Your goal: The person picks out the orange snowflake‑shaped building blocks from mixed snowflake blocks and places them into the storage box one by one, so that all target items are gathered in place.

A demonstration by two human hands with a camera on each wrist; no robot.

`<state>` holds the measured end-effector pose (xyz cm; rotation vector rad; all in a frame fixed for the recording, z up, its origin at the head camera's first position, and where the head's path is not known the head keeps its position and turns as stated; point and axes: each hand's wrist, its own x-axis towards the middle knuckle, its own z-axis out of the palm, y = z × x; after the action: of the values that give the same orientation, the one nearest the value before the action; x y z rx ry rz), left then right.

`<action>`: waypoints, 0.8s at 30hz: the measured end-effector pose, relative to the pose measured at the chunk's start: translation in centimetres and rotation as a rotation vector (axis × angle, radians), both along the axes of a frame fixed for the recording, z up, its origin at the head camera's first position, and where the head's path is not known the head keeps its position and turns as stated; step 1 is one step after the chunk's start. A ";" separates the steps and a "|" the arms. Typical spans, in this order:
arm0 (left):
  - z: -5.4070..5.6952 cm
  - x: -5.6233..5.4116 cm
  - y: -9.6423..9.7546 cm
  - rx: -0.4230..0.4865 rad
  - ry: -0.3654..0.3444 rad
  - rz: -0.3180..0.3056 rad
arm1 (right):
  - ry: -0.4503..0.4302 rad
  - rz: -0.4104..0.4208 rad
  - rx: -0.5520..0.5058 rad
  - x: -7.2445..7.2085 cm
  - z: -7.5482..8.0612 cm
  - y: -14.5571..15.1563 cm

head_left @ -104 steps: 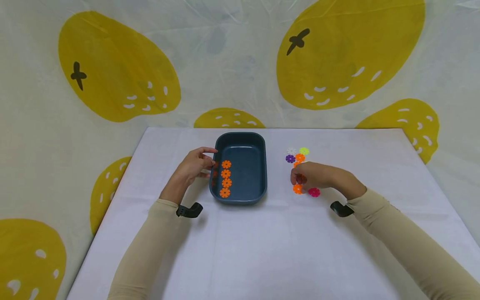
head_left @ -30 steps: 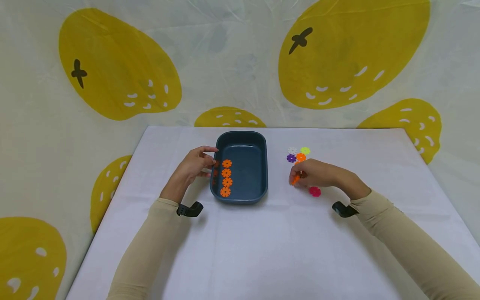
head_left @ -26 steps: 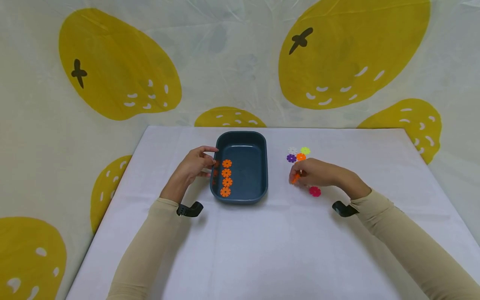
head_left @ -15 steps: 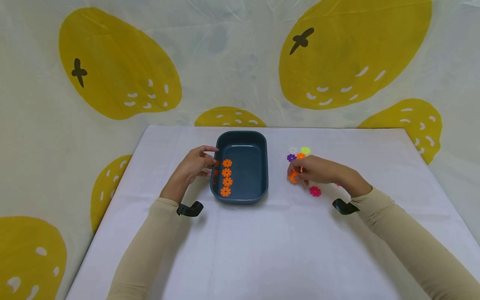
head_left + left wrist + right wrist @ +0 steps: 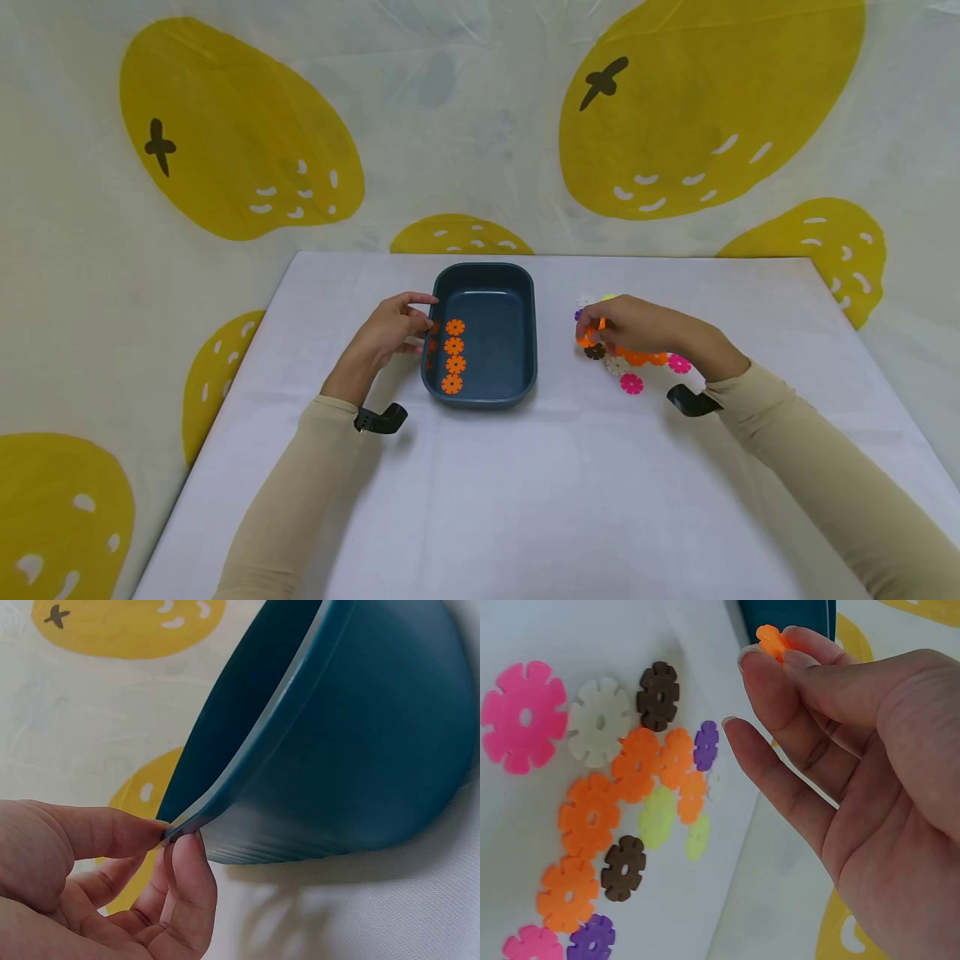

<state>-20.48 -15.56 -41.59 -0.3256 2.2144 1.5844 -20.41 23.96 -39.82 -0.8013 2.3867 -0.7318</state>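
A deep blue rectangular tub (image 5: 491,354) stands on the white table, with several orange flower-shaped plastic discs (image 5: 454,346) in a column along its left side. My left hand (image 5: 382,333) holds the tub's left rim. In the left wrist view, thumb and fingertip pinch that rim (image 5: 259,735). My right hand (image 5: 637,323) is raised just over the loose discs, right of the tub. Between its thumb and fingers it pinches one orange flower-shaped disc (image 5: 771,641), seen nearly edge-on in the right wrist view. The hand hides part of the pile in the head view.
Beneath the right hand lie loose discs: pink (image 5: 525,718), white (image 5: 600,722), brown (image 5: 658,696), orange (image 5: 589,816), purple (image 5: 706,745) and yellow-green (image 5: 657,817). Some touch or overlap. A patterned cloth (image 5: 465,125) rises behind the table's far edge.
The right hand has picked up the orange disc from the near end of the pile and moved slightly away from me, uncovering brown, white and orange discs. The left hand stays at the rim.
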 end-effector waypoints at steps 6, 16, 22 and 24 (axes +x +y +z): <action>0.0 0.0 -0.1 0.006 0.002 -0.008 | -0.025 -0.002 -0.006 -0.5 1.1 -0.3; 0.0 0.1 0.0 0.005 -0.001 -0.006 | 0.046 0.030 -0.005 -1.3 1.9 -1.0; -0.2 0.0 -0.1 0.005 0.002 -0.008 | 0.051 0.018 -0.008 -1.5 2.4 -1.7; -0.2 0.0 -0.1 0.004 0.002 -0.007 | 0.047 0.015 -0.013 -1.6 2.6 -2.0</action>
<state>-20.46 -15.65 -41.82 -0.3153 2.2110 1.5867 -22.03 21.99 -37.25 -0.8499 2.4171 -0.7306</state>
